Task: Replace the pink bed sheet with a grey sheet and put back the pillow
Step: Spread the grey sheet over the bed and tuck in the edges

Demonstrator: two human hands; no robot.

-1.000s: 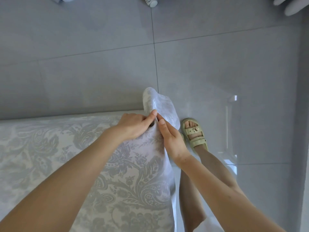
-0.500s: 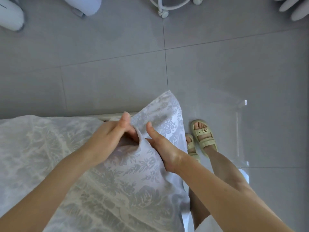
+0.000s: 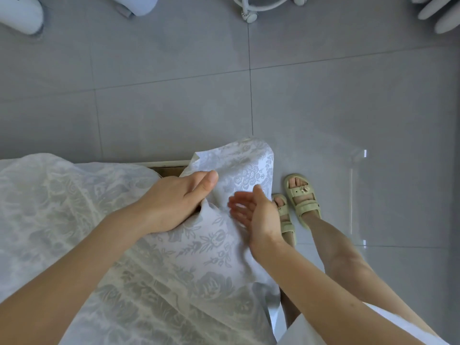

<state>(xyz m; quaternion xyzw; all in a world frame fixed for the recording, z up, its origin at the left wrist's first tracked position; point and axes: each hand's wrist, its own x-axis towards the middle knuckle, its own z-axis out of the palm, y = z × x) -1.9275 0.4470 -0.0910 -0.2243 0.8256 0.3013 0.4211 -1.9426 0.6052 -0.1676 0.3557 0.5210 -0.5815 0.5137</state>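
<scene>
While my left hand (image 3: 174,204) grips a fold of the grey sheet (image 3: 199,257) at the corner of the bed (image 3: 169,163), my right hand (image 3: 257,216) hovers beside it, fingers relaxed, holding nothing. The sheet's tip juts beyond both hands.

A: Bright, even daylight here, only soft shadows. Any glare?

B: Window reflection on the glossy floor (image 3: 358,195), three o'clock. The right hand (image 3: 258,217) is slightly motion-blurred, and there's wide-angle bending toward the edges.
</scene>
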